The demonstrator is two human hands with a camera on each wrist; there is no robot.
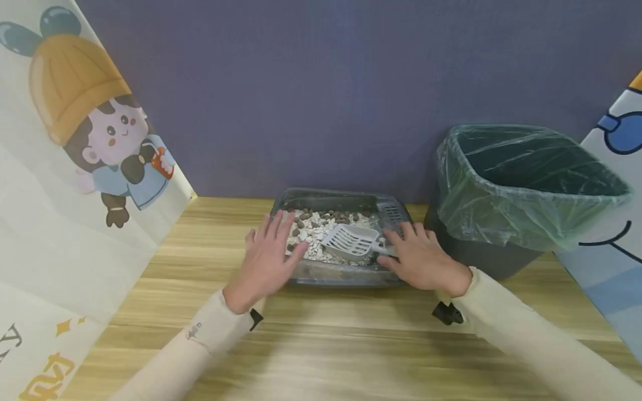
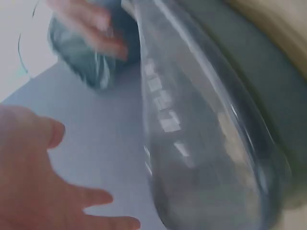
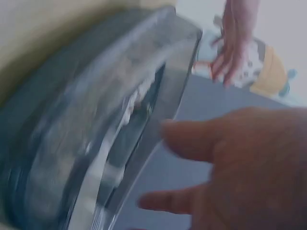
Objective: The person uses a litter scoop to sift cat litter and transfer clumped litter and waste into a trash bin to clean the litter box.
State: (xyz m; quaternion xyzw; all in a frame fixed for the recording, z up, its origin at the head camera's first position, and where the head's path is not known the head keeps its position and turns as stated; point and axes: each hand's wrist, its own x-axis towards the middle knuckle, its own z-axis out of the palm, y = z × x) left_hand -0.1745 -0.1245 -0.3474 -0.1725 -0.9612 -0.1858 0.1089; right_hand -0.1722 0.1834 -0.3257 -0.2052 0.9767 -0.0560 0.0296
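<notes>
A grey litter box (image 1: pixel 346 277) stands against the back wall, holding white litter (image 1: pixel 313 236) and several brown lumps (image 1: pixel 335 215) mostly along its far side. On the litter lies a light grey slotted scoop (image 1: pixel 349 240), its handle pointing right. My left hand (image 1: pixel 268 257), fingers spread, is over the box's left front corner. Palm down, my right hand (image 1: pixel 422 257) is over the right end, with its thumb and index finger beside the scoop handle. Both wrist views, blurred, show spread fingers holding nothing: left hand (image 2: pixel 43 177) and right hand (image 3: pixel 230 163).
To the right of the box stands a dark bin (image 1: pixel 494 259) lined with a translucent green bag (image 1: pixel 506 214). The wooden tabletop (image 1: pixel 321 345) meets a dark blue-grey back wall (image 1: pixel 311 100). Printed panels (image 1: pixel 55 239) flank both sides.
</notes>
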